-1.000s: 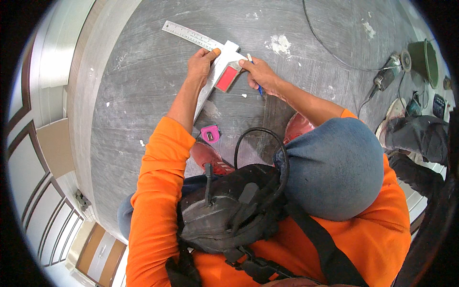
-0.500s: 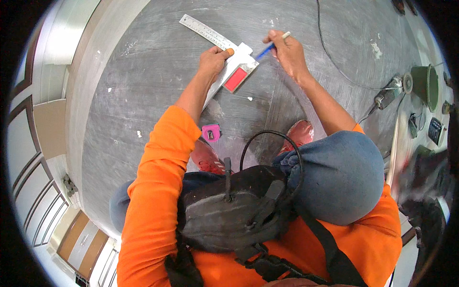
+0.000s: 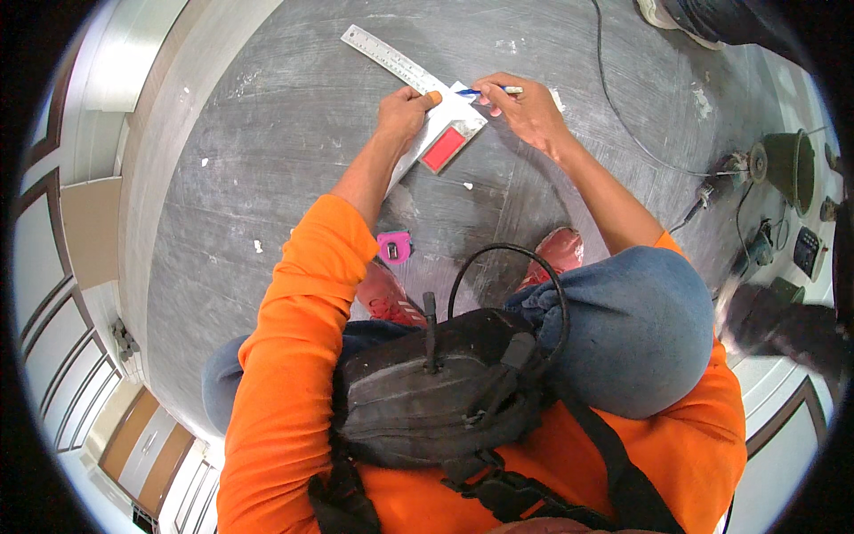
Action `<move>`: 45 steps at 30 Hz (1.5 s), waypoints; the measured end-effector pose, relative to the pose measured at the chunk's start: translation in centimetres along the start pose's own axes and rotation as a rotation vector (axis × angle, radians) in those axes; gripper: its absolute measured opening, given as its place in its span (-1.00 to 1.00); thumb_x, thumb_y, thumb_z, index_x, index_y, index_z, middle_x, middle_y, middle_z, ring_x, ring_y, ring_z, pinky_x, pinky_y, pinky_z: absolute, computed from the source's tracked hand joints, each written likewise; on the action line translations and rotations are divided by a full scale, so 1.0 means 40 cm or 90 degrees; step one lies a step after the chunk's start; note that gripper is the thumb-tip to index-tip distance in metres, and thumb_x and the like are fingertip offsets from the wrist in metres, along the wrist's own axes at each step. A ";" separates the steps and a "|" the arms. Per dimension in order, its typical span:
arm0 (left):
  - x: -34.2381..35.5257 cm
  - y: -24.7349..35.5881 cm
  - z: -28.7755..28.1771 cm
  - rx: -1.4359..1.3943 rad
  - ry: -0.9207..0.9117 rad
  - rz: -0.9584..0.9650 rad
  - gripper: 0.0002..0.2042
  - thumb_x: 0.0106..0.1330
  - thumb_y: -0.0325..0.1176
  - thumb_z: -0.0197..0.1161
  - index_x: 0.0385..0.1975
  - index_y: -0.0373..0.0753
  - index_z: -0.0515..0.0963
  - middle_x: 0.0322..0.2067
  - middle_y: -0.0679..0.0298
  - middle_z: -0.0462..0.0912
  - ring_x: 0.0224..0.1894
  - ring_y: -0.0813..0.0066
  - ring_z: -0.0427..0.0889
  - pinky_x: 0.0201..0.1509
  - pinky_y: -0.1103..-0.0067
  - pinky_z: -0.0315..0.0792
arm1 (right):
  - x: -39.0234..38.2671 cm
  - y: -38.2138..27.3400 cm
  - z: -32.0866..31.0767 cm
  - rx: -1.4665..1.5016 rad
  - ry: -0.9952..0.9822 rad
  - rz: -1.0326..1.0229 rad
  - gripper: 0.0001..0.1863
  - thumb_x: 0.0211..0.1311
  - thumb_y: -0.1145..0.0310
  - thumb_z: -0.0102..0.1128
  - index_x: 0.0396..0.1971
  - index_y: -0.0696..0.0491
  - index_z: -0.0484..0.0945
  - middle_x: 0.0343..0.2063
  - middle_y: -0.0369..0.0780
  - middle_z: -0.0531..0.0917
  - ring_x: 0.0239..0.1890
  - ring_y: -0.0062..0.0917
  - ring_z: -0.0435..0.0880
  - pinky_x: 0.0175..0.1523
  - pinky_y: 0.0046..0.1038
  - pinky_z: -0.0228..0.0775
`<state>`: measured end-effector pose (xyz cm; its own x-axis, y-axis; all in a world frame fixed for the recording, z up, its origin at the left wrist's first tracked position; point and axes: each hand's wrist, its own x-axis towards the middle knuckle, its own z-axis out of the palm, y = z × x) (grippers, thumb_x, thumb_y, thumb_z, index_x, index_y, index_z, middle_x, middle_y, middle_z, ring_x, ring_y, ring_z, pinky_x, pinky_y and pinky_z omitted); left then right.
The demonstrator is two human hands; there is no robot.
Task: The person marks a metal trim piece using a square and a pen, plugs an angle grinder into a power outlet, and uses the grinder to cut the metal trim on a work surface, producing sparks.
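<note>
My left hand point(image 3: 405, 116) is closed on a white strip point(image 3: 409, 165) and a steel ruler square point(image 3: 387, 55), its orange-tipped thumb pressing where they cross. The square's block point(image 3: 444, 149) has a red inset. Just right of that crossing, my right hand point(image 3: 525, 111) grips a blue-and-white pen point(image 3: 511, 90), held nearly level with its tip at the square's edge. A pink tape measure point(image 3: 395, 247) lies on the grey floor point(image 3: 249, 169) between my red shoes point(image 3: 556, 254).
An angle grinder point(image 3: 725, 178) with a cable lies right, beside a green bucket point(image 3: 792, 169) and small tools. Another person's legs point(image 3: 729, 22) show at top right, with a blurred dark shape point(image 3: 769, 325) lower right. My black bag point(image 3: 427, 383) rests on my lap.
My right hand first lifted away from the square, then came back left with the pen tilted flatter at its edge. The co-worker's legs shifted, now showing at top right.
</note>
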<state>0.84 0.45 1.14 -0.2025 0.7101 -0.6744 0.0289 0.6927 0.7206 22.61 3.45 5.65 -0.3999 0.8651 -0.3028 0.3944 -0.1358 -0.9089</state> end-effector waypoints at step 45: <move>-0.238 -0.042 -0.044 0.982 -0.483 0.328 -0.83 0.20 -0.25 0.19 -0.33 -0.14 0.66 -0.41 0.10 0.71 -0.32 0.01 0.70 -0.27 0.21 0.55 | -0.157 0.122 -0.089 0.164 0.070 0.198 -0.51 0.46 -0.03 -0.07 -0.32 0.14 0.59 -0.53 -0.23 0.61 -0.54 -0.56 0.60 -0.46 -0.56 0.50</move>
<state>1.00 -7.70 6.62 0.5560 0.4605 -0.6919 0.8218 -0.4292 0.3747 29.98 -0.92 4.14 -0.1982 0.8088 -0.5537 0.2573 -0.5022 -0.8256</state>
